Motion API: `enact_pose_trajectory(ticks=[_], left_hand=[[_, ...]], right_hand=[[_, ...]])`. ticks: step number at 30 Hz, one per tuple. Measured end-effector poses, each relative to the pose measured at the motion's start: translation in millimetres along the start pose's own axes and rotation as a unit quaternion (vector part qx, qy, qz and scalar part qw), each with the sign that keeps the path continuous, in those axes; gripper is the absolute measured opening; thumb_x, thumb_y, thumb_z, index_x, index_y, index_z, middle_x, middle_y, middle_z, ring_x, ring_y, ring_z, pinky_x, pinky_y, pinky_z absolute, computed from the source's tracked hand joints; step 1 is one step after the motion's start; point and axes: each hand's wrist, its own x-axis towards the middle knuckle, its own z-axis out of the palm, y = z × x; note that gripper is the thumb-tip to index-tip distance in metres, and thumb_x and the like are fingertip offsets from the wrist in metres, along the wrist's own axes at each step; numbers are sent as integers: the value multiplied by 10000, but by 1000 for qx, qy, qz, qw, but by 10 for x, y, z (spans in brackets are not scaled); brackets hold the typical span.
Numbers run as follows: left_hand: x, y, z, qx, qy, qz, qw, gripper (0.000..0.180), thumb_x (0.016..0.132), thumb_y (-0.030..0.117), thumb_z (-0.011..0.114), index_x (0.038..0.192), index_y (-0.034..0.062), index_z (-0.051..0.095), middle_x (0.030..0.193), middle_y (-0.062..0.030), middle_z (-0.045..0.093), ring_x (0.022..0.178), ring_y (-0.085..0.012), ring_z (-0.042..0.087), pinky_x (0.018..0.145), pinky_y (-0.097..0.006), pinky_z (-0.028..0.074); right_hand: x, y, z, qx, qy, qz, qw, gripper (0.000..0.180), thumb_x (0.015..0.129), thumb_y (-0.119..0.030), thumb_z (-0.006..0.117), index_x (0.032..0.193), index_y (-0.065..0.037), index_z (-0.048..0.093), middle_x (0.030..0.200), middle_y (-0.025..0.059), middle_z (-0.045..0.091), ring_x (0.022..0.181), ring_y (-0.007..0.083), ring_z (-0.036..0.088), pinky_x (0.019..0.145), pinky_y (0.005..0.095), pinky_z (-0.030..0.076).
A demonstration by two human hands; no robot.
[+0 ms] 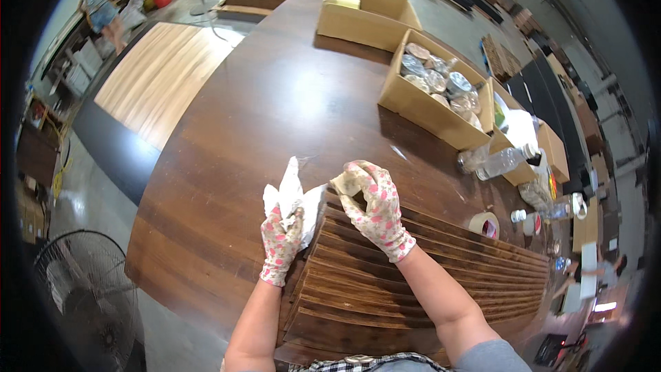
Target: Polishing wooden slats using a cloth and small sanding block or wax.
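My left hand [283,234], in a white glove with pink flowers, is closed around a crumpled white cloth [291,189]. Part of the cloth hangs down against the left end of a row of dark brown wooden slats [441,262]. My right hand [374,207] wears a matching glove and is bent over the far left corner of the slats. Its thumb and fingers curl together in a pinch. Something small and pale seems to be at the fingertips, but I cannot make out what it is. The slats lie side by side on a large brown wooden table [227,165].
Cardboard boxes line the table's far right: one box [368,21], another box [430,120] full of wrapped round items. A clear bottle [501,163] and a tape roll [484,225] lie nearer. A floor fan [86,296] stands left; a person [103,7] is far left, another far right.
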Motion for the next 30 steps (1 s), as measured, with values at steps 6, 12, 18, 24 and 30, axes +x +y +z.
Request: enact_pose_trajectory(ticks=[6, 12, 18, 24, 30], left_hand=[[-12, -48, -84, -11, 15, 29, 999, 279, 873, 145, 695, 1028, -80, 635, 761, -166, 694, 678, -189, 665, 620, -338, 500], [-17, -67, -49, -21, 11, -5, 1000, 265, 893, 142, 678, 1053, -67, 648, 837, -119, 712, 750, -139, 639, 670, -312, 508], [-2, -176, -38, -74, 13, -7, 997, 288, 937, 139, 633, 1124, -79, 601, 938, -106, 690, 860, -132, 605, 754, -289, 488], [-13, -94, -43, -45, 11, 19, 999, 249, 911, 107, 656, 1079, -74, 620, 897, -107, 692, 808, -136, 614, 702, -294, 496], [-2, 2, -49, 8, 17, 17, 1000, 228, 897, 126, 667, 1036, -55, 653, 787, -117, 700, 715, -136, 628, 641, -301, 493]], right_hand=[[-673, 308, -732, -140, 31, 83, 986, 445, 766, -97, 735, 1184, -25, 601, 1140, 169, 616, 1034, 305, 605, 885, 410, 515], [-714, 210, -796, -129, 83, 94, 984, 396, 794, -148, 735, 1154, -42, 609, 1111, 161, 625, 1027, 310, 616, 887, 423, 512], [-456, 129, -491, -117, 49, 45, 991, 407, 814, -179, 712, 1180, -58, 581, 1107, 164, 623, 1028, 317, 609, 877, 434, 504], [-1151, 523, -1353, -211, 111, 161, 958, 369, 805, -100, 724, 1153, -41, 614, 1044, 139, 630, 937, 285, 632, 836, 402, 525], [-720, 90, -920, -81, 81, 114, 987, 451, 784, -127, 739, 1200, -23, 602, 1117, 183, 619, 1038, 333, 605, 916, 427, 502]])
